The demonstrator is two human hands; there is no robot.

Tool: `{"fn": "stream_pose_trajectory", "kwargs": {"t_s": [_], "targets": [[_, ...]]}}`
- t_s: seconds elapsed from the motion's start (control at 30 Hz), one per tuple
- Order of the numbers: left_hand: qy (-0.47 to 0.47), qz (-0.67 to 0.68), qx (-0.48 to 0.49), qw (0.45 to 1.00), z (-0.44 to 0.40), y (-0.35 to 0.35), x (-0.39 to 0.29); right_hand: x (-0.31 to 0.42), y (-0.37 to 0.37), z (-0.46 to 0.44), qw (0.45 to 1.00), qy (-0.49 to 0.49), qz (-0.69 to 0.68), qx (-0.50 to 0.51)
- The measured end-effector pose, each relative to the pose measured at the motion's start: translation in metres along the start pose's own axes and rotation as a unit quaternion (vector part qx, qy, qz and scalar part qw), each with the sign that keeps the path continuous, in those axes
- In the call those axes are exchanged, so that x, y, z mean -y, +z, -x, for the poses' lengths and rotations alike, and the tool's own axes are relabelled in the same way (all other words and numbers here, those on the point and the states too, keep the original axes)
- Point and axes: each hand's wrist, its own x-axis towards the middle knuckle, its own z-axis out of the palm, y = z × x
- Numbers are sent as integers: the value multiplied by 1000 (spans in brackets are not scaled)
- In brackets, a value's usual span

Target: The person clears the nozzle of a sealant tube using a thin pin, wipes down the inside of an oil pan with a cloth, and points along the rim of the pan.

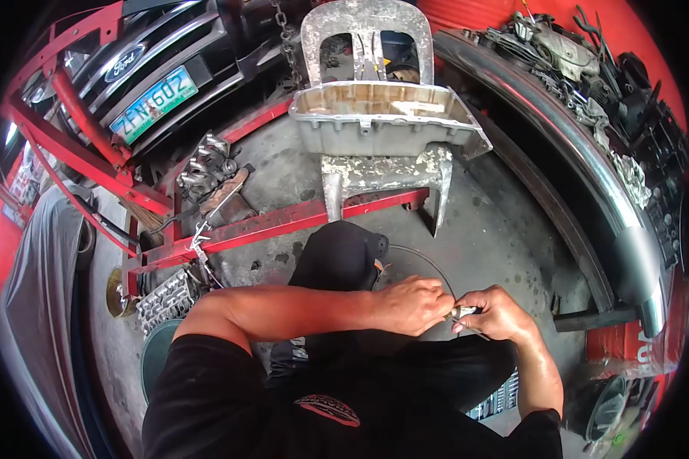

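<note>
Head view: small piece [459,312] half-hidden.

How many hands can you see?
2. The left hand is near the middle, curled closed. The right hand is just beside it, pinching a small shiny piece. No other hands show.

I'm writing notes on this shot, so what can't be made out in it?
All in the head view:
Small metallic part: largely hidden by the left hand and right hand.
Thin cable: one end disappears behind the knee.
Plastic chair: most of its seat is covered by the metal pan.
Curved chrome piece: one patch is blurred.
Vehicle front: cut off by the top edge.
</note>
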Motion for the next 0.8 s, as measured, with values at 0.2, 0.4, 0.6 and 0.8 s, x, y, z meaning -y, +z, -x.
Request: {"fn": "stream_pose_trajectory", "kwargs": {"t_s": [0.2,0.4,0.6,0.8], "targets": [[-32,12,57,998,8,1,0,-41,17,-6,1000,6,9,9],[115,-157,58,979,-8,-15,-2,-58,36,-4,962,37,-263,63],[191,-117,33,974,-21,-22,3,-57,40,0,884,0,-455,111],[161,-38,57,985,2,-3,6,-72,56,-13,937,-23,-330,114]]}}
